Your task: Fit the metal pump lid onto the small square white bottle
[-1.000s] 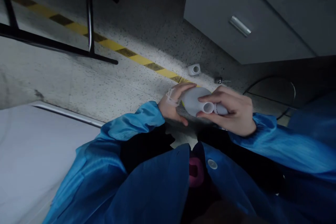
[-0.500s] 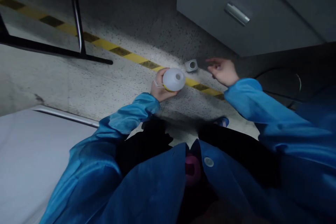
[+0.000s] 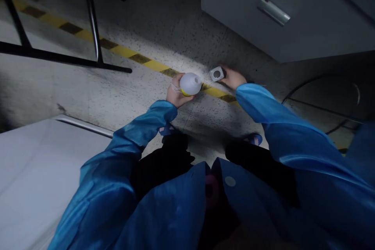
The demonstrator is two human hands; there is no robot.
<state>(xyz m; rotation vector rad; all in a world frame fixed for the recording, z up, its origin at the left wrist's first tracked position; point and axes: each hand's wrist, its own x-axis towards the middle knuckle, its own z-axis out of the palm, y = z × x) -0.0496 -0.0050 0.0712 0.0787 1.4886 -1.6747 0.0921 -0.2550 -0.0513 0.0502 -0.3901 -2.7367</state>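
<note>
Above the speckled floor [image 3: 152, 27], the left hand [image 3: 175, 94] holds a white rounded plastic part [image 3: 190, 84] with a yellow underside, fingers curled beneath it and its small opening turned toward the right. Beyond the yellow-and-black hazard stripe [image 3: 125, 51], the right hand [image 3: 233, 78] reaches down with arm extended, fingertips touching a small grey square fitting [image 3: 217, 74] lying on the floor just below a grey cabinet [image 3: 249, 15]; whether its fingers are closed on the fitting cannot be told, and no writing is legible on either piece

Small grey part [image 3: 217, 74] on speckled floor [image 3: 152, 27]
</note>
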